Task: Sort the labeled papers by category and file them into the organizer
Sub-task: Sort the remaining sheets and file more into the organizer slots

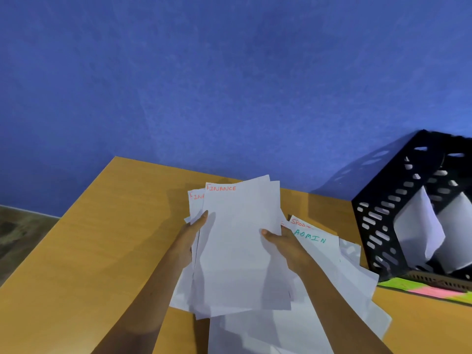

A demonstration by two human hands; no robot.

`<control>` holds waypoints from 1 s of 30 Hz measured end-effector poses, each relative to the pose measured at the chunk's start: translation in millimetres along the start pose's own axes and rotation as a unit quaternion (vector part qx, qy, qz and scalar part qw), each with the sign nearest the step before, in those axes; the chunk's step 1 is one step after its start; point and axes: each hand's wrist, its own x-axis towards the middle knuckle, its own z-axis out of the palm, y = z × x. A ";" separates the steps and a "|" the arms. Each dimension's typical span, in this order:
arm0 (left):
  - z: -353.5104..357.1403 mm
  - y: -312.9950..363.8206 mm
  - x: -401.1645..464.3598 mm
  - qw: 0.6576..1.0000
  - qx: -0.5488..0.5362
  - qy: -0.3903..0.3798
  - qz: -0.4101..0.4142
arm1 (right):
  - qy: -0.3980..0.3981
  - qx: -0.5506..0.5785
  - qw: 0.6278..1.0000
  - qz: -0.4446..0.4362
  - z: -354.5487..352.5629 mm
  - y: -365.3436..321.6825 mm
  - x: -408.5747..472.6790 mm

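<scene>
White flat FINANCE sheets (thin stack) pinched between both hands.

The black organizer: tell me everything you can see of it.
The black organizer stands at the table's right edge, against the blue wall, partly cut off by the frame. It looks like rigid plastic, its walls pierced with slots. White sheets already stand in its compartments. Neither hand touches it.

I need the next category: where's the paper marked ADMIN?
The white ADMIN paper lies on the wooden desk, just right of the right hand.
</scene>
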 end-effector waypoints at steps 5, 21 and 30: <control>-9.7 -15.8 -5.3 0.993 0.082 -0.046 -0.075 | 0.026 -0.052 0.995 -0.077 2.0 8.6 -0.9; -11.5 -33.2 -14.3 0.984 0.168 0.054 0.010 | 0.191 -0.105 0.975 0.049 -51.1 36.1 5.1; -6.2 -37.9 -23.7 0.979 0.178 0.084 0.049 | 0.212 0.138 0.964 0.082 -21.6 54.0 -14.6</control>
